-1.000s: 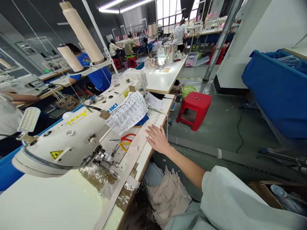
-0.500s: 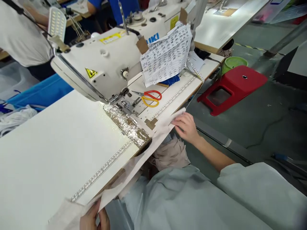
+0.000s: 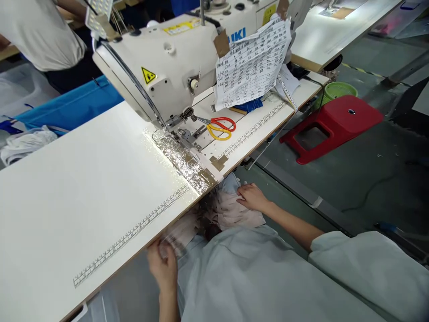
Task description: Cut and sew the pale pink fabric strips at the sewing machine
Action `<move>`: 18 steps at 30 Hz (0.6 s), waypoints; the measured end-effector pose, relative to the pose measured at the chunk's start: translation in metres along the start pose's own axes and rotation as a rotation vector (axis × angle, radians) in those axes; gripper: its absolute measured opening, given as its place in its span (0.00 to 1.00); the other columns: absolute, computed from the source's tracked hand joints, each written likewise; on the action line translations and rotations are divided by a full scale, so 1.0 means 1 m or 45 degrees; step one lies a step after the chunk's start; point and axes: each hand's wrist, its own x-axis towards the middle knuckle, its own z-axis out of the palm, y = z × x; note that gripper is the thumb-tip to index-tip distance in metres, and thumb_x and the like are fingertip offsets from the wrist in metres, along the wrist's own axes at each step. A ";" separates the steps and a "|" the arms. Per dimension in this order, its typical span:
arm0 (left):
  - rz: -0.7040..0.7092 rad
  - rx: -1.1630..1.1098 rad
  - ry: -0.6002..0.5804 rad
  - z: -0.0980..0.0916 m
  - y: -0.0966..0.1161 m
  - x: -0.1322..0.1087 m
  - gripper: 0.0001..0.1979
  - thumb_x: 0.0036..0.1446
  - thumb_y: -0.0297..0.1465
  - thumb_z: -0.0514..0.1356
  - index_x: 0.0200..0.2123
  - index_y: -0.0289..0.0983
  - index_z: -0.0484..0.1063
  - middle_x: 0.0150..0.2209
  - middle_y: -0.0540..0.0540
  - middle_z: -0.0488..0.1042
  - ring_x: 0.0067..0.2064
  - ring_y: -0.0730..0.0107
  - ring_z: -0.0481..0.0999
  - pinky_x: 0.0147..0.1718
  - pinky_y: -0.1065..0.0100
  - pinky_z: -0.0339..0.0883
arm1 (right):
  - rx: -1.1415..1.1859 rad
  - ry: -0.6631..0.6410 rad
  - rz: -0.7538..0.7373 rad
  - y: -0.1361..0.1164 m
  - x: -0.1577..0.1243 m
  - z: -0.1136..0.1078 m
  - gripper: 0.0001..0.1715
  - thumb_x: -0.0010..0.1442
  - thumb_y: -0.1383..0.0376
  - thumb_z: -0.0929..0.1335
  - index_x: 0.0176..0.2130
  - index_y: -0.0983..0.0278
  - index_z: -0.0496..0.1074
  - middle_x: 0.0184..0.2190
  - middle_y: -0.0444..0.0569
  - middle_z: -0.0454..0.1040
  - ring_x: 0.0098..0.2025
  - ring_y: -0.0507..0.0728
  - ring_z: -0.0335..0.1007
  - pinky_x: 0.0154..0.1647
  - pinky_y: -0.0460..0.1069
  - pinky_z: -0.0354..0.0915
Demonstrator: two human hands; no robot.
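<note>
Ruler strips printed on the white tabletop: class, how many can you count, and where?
2. One ruler strip lies left of the shiny tape; the other lies right of it, near the scissors. More could be hidden behind the paper.

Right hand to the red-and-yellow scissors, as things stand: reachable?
Probably yes: the right hand is by the pale cloth, below the table edge, so it must rise over that, but nothing appears to stand in front of the scissors.
</note>
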 end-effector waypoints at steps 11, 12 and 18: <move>-0.574 -1.022 -1.352 0.105 0.116 -0.017 0.25 0.45 0.49 0.69 0.39 0.35 0.78 0.35 0.42 0.80 0.36 0.62 0.78 0.42 0.63 0.71 | 0.120 0.010 -0.088 0.005 -0.002 -0.014 0.03 0.64 0.67 0.68 0.37 0.66 0.70 0.38 0.54 0.73 0.45 0.61 0.67 0.49 0.53 0.55; -0.602 -1.028 -1.369 0.107 0.117 -0.017 0.26 0.44 0.49 0.70 0.38 0.34 0.79 0.35 0.41 0.80 0.36 0.62 0.78 0.41 0.62 0.72 | 0.150 0.024 -0.073 0.004 -0.001 -0.015 0.03 0.63 0.68 0.68 0.36 0.66 0.70 0.38 0.54 0.73 0.44 0.61 0.67 0.49 0.53 0.55; -0.813 -1.125 -1.388 0.112 0.131 -0.023 0.28 0.42 0.52 0.70 0.37 0.33 0.79 0.37 0.39 0.79 0.40 0.59 0.78 0.43 0.62 0.70 | 0.449 0.016 -0.006 -0.022 -0.019 -0.034 0.05 0.67 0.66 0.64 0.37 0.65 0.67 0.31 0.46 0.74 0.31 0.53 0.70 0.35 0.47 0.62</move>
